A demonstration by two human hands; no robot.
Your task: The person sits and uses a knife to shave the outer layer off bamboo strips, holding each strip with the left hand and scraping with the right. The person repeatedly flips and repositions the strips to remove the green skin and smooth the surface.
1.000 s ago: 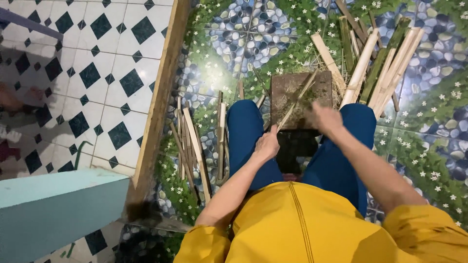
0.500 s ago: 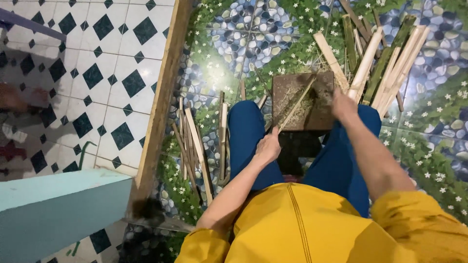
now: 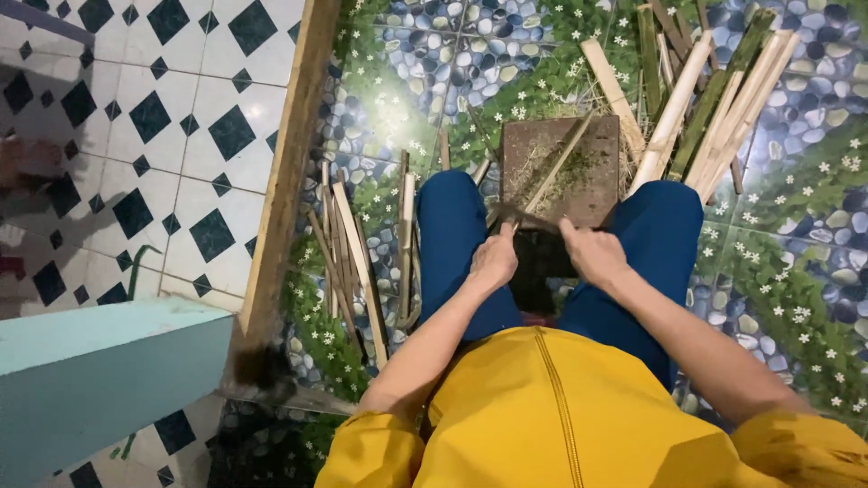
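Thin bamboo strip lies across the wooden block, long axis diagonal: far end up and to the right near the block's top edge, near end down and to the left toward the hands. The block sits on the floor between the knees of the blue trousers.

The strip's near end runs to a point between the two hands, about equally close to both, perhaps slightly closer to the left. A dark narrow blade-like thing seems to lie crosswise between the hands at the strip's near end (blurred, cannot tell what it is).

Left hand: fingers curled tight, closed on the near end of the strip or on the dark thing; which one, cannot tell. Right hand: fingers also curled in, narrow, closed at the other end of the dark thing; grip itself hidden under the knuckles.

Outward: a pile of split bamboo slats, pale and green, fans out beyond the block on the right. Thinner finished strips lie in a bundle on the left of the left leg, on the pebble-and-flower patterned floor. Wooden beam borders it; checked tiles beyond. Yellow shirt at the bottom.
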